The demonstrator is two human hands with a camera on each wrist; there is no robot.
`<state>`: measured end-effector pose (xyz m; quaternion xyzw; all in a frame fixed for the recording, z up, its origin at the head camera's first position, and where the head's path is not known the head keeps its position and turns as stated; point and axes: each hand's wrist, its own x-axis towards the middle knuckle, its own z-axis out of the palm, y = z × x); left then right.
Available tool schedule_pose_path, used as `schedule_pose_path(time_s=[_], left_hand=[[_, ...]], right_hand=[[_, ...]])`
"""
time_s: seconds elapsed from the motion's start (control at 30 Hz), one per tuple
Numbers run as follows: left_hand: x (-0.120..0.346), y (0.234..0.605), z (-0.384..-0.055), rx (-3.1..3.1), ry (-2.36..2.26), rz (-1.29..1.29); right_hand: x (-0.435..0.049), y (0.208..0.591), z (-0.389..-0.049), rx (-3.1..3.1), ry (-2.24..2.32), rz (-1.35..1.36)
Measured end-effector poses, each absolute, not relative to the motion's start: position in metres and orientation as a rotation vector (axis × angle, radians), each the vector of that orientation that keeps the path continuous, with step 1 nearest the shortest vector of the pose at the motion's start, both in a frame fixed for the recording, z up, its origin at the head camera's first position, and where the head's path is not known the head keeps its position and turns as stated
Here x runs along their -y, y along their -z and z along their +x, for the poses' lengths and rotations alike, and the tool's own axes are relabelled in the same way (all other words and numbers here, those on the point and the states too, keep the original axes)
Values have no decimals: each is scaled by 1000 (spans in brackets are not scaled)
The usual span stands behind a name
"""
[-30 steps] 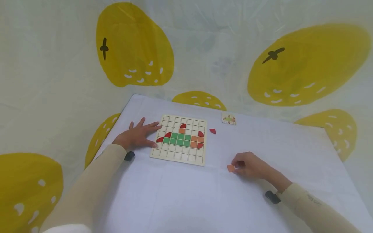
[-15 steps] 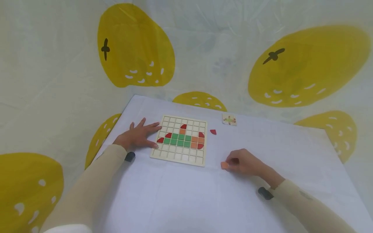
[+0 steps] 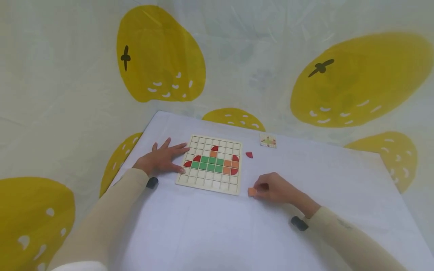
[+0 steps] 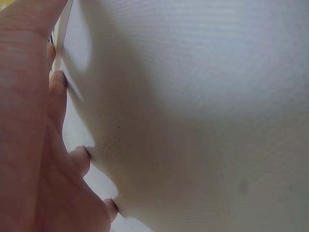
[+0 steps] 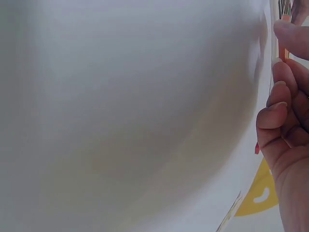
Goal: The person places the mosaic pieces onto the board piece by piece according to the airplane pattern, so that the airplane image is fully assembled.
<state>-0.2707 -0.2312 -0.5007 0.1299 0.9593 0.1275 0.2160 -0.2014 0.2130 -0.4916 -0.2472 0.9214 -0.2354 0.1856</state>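
Between thumb and fingertips my right hand (image 3: pixel 275 189) pinches an orange square tile (image 3: pixel 252 192), to the right of the board's near corner. The right wrist view shows that same tile (image 5: pixel 282 41) edge-on, with the other fingers curled. With fingers spread, my left hand (image 3: pixel 162 158) rests at the left edge of the cream grid board (image 3: pixel 207 183), its thumb and a fingertip on the rim. Green squares (image 3: pixel 211 164), orange squares (image 3: pixel 226 167) and red quarter-round tiles (image 3: pixel 188 164) fill several cells of the board. In the left wrist view the left hand (image 4: pixel 63 169) has its fingertips on the tabletop.
A loose red quarter-round tile (image 3: pixel 249 154) lies right of the board. Behind it is a small pattern card (image 3: pixel 268 140) with a coloured picture. A white cloth covers the table (image 3: pixel 203 229); a curtain with yellow fruit shapes (image 3: pixel 162 52) hangs behind.
My right hand has moved left toward the board with the orange tile pinched in it. The left hand stays at the board's left edge. The head view has shifted slightly.
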Motion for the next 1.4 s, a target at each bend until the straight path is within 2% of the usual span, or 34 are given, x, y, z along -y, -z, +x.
schedule_pose_path(time_s=[0.6,1.4], left_hand=[[233,503,-271,-2659,-355,371],[233,502,-271,-2666,-346,386]], right_hand=[[-184,489,-213,-2581,656,-833],[-150,488,-216,-2593,656,-862]])
